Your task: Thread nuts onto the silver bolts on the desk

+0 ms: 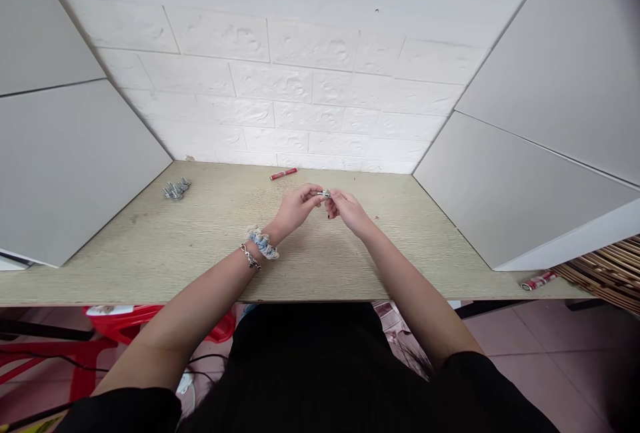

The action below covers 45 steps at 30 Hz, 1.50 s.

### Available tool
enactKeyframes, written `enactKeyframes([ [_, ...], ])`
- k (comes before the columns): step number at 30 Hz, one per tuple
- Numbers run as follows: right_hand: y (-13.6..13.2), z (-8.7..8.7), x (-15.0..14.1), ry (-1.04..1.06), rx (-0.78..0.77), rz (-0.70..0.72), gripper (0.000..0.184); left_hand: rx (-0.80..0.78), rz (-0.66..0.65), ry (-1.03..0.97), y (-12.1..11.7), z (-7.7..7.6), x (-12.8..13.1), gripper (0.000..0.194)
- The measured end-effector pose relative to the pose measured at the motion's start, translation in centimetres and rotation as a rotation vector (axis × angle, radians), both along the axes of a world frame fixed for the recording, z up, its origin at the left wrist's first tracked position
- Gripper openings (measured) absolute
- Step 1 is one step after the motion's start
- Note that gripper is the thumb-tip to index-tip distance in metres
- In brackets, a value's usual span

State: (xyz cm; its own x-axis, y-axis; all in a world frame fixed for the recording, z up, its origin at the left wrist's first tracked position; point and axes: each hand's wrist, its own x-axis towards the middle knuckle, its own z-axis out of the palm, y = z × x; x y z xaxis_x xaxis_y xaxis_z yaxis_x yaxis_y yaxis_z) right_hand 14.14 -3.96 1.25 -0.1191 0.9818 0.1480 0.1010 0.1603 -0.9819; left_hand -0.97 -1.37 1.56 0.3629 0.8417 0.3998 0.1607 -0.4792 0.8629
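A small silvery bolt (325,193) is held above the middle of the table, between both hands. My left hand (298,207) pinches its left end with thumb and fingers. On the other side, my right hand (351,211) has its thumb and forefinger closed on the bolt's thicker right end, the other fingers curled below. Whether a nut or washer sits on that end is too small to tell. Over to the left lies a cluster of similar metal bolts (176,189).
The wooden table (210,266) meets a white brick-patterned wall (300,79). Behind my hands lies a red pen-like stick (283,173). Grey panels flank both sides. A red-and-white tube (539,281) and woven brown item (607,269) are at right; a red stool (125,326) stands below left.
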Motion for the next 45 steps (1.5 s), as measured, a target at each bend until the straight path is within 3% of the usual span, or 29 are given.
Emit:
enactKeyframes([
  [2,0.08,0.03,0.06,0.046,0.042,-0.031,0.02,0.0,0.019,-0.007,0.07,-0.06,-0.01,0.026],
  [4,0.19,0.12,0.21,0.097,0.065,-0.075,0.03,0.005,0.023,-0.005,0.05,-0.05,-0.02,0.026],
  [8,0.35,0.37,0.49,0.109,-0.034,-0.144,0.014,0.038,0.01,0.011,-0.12,0.06,-0.01,0.025],
  [13,0.31,0.28,0.37,0.056,-0.093,-0.056,0.046,0.034,0.022,0.028,-0.18,0.1,0.0,0.025],
  [16,0.27,0.08,0.21,0.064,-0.085,-0.026,0.051,0.031,0.001,0.023,-0.19,0.1,-0.02,0.025],
  [20,0.23,-0.03,0.13,0.078,-0.069,-0.01,0.044,0.039,-0.005,0.038,-0.14,0.05,-0.06,0.025],
  [24,0.06,0.29,0.12,0.11,-0.012,-0.033,0.021,0.035,0.018,0.02,0.0,-0.08,-0.09,0.025],
  [28,0.16,0.61,0.36,0.184,0.01,-0.111,0.03,0.04,0.048,0.03,-0.06,-0.02,-0.04,0.024],
  [31,0.48,0.42,0.55,0.141,-0.067,-0.118,0.015,0.042,0.032,0.022,-0.21,0.13,0.02,0.023],
  [37,0.57,-0.1,0.39,0.095,-0.1,-0.038,0.036,0.054,0.02,0.02,-0.23,0.13,0.0,0.023],
  [43,0.25,0.48,0.3,0.143,-0.093,-0.061,0.014,0.072,0.011,0.045,-0.17,-0.01,0.03,0.023],
  [45,0.38,0.52,0.43,0.16,-0.078,-0.104,0.016,0.079,0.009,0.062,-0.2,-0.04,0.05,0.023],
])
